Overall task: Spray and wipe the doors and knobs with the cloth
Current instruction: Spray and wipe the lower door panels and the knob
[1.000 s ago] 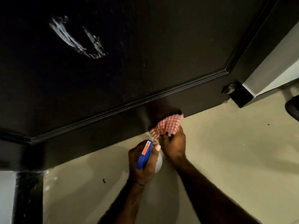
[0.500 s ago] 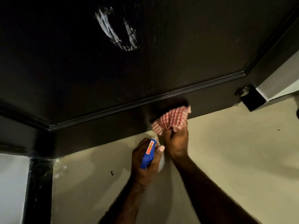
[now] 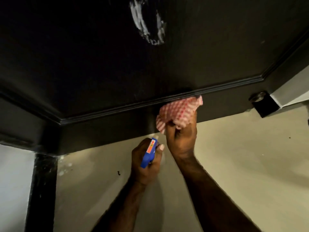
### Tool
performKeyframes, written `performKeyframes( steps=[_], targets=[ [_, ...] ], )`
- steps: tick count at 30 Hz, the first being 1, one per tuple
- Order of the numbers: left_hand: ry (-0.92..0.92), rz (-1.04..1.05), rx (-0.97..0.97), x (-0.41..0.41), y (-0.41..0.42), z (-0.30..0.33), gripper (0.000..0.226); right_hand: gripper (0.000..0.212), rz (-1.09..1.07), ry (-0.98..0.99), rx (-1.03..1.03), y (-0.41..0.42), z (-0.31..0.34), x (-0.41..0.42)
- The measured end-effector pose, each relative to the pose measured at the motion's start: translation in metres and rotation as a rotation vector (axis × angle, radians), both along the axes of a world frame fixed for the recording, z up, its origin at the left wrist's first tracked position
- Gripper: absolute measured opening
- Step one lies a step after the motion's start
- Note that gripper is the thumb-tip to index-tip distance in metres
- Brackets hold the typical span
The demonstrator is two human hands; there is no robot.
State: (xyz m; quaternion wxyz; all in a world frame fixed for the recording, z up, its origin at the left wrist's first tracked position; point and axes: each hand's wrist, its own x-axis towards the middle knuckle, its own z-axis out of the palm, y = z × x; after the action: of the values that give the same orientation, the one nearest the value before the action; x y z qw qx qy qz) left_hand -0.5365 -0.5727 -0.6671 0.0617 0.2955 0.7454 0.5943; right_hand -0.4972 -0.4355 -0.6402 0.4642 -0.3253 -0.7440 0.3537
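Gripped in right hand (image 3: 181,139): red/white checked cloth (image 3: 179,111), bunched, fingers curled round it, pressed on bottom rail of dark door (image 3: 83,64), just under the panel moulding (image 3: 117,108). Left hand (image 3: 145,162) is wrapped round blue spray bottle (image 3: 149,153), thumb seen over the top, nozzle end pointed toward 12 o'clock at the rail; bottle body mostly hidden by the hand, so fill level can't be told.

Head view, only one given: cloth sits approx centre-frame, slightly toward 1 o'clock. White foamy spray smear (image 3: 147,25) is left unwiped on the panel at 12 o'clock, well apart from the cloth. Round metal fitting (image 3: 256,96), prob. a door stop or knob (can't be told), is seen at 3 o'clock near door's lower corner, apart from the cloth. Pale floor (image 3: 234,156) fills 4–6 o'clock; black frame strip (image 3: 43,190) at 8 o'clock.

Step judged: lower rail being wiped; upper smear + fitting not yet done.

Risks, judged: smear may run or dry streaky if left long. Moulding groove may be skipped, as bunched cloth bridges it. Bottle held close to wiping hand, so knuckles could be knocked, or trigger squeezed by accident w/ spray landing on floor → slippery patch.
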Motion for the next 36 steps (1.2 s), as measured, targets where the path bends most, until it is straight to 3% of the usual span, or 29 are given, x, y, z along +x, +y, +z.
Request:
performKeyframes(
  steps=[2, 4, 6, 8, 11, 14, 18, 20, 22, 25, 27, 30, 33, 36],
  targets=[
    [0.06, -0.025, 0.012, -0.003, 0.0, -0.001, 0.022, 0.048, 0.027, -0.151, -0.189, -0.007, -0.032, 0.009],
    [0.097, -0.042, 0.03, -0.008, -0.001, -0.005, 0.019, 0.036, 0.02, -0.279, -0.462, -0.01, -0.04, 0.012],
    [0.113, -0.034, 0.026, -0.009, -0.003, -0.006, 0.02, 0.025, -0.079, -0.26, -0.621, -0.007, -0.031, 0.009],
    [0.09, -0.037, 0.012, -0.008, -0.004, -0.002, 0.023, 0.023, -0.086, -0.062, -0.542, -0.01, 0.0, 0.003],
    [0.07, -0.037, 0.012, -0.008, -0.006, -0.003, 0.023, 0.029, 0.031, 0.17, -0.11, -0.023, 0.043, -0.004],
    [0.105, 0.031, 0.021, -0.018, -0.015, -0.01, 0.02, 0.043, 0.088, 0.031, 0.089, -0.019, 0.012, -0.009],
    [0.233, 0.067, 0.004, -0.039, -0.036, -0.021, 0.018, 0.057, 0.199, -0.392, -0.191, -0.028, -0.056, 0.007],
    [0.262, 0.087, -0.009, -0.045, -0.043, -0.02, 0.021, 0.044, 0.1, -0.364, -0.346, -0.031, -0.044, -0.001],
    [0.182, 0.1, -0.004, -0.047, -0.048, -0.018, 0.022, 0.028, 0.03, -0.219, -0.364, -0.035, -0.021, -0.013],
    [0.125, 0.09, -0.014, -0.049, -0.056, -0.014, 0.031, 0.023, 0.097, 0.104, -0.108, -0.06, 0.026, -0.021],
    [0.149, 0.052, 0.007, -0.051, -0.061, -0.013, 0.031, 0.031, 0.174, 0.143, 0.083, -0.072, 0.031, -0.026],
    [0.151, 0.068, 0.022, -0.058, -0.074, -0.016, 0.019, 0.044, 0.273, -0.118, 0.083, -0.069, -0.016, -0.03],
    [0.181, 0.094, 0.0, -0.066, -0.093, -0.023, 0.016, 0.056, 0.347, -0.449, -0.134, -0.076, -0.059, -0.023],
    [0.183, 0.134, -0.013, -0.074, -0.11, -0.03, 0.018, 0.052, 0.224, -0.337, -0.313, -0.083, -0.043, -0.038]
  ],
)
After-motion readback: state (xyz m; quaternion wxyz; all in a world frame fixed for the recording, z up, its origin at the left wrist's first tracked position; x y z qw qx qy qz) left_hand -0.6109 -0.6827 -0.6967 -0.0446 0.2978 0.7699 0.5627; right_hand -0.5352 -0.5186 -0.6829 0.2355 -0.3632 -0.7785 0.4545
